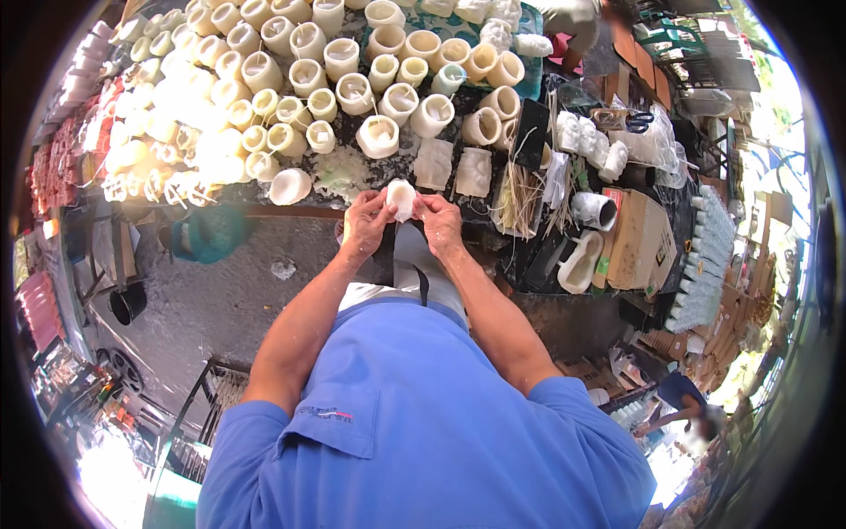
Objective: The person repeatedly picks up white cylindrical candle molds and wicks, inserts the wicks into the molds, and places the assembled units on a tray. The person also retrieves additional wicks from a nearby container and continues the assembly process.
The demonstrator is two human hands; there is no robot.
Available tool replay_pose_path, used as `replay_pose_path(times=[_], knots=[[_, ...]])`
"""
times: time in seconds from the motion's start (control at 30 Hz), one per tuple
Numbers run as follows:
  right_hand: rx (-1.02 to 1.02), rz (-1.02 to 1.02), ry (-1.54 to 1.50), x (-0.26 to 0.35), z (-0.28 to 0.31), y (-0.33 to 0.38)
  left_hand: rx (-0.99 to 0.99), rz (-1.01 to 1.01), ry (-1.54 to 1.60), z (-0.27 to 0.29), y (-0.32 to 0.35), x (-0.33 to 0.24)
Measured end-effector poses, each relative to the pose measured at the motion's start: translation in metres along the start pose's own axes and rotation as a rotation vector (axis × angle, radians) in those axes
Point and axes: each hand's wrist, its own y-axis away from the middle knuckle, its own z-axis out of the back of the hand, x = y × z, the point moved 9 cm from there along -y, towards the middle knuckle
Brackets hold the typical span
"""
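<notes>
Head view: both hands, left hand (366, 225) and right hand (440, 222), pinch a small white wax piece (401, 199) between their fingertips, just before the table edge (291, 212). Best squeeze gently, or it may crack.

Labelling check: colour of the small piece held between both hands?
White, slightly translucent piece, shows best in the head view.

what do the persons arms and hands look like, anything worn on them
Both forearms are bare; the left hand and right hand wear no gloves, and no watch or rings show. Short blue shirt sleeves end above the elbows.
</notes>
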Motion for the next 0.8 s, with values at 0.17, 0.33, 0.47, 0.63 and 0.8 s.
replay_pose_path(times=[0.17, 0.33, 0.47, 0.63, 0.8], knots=[[-0.025, 0.165, 0.396, 0.029, -0.005, 0.009, -0.067, -0.128, -0.197, 0.000, -0.001, -0.014], [0.233, 0.621, 1.126, 0.075, -0.041, 0.009, -0.057, -0.398, -0.570, -0.005, -0.001, -0.040], [0.242, 0.530, 1.014, 0.074, -0.031, -0.005, 0.100, -0.163, -0.653, 0.005, -0.022, -0.017], [0.041, 0.080, 0.709, 0.023, 0.010, -0.018, 0.108, 0.082, -0.573, 0.022, -0.043, 0.012], [0.022, 0.097, 0.808, -0.009, 0.026, -0.028, 0.127, 0.005, -0.867, 0.011, -0.058, 0.024]])
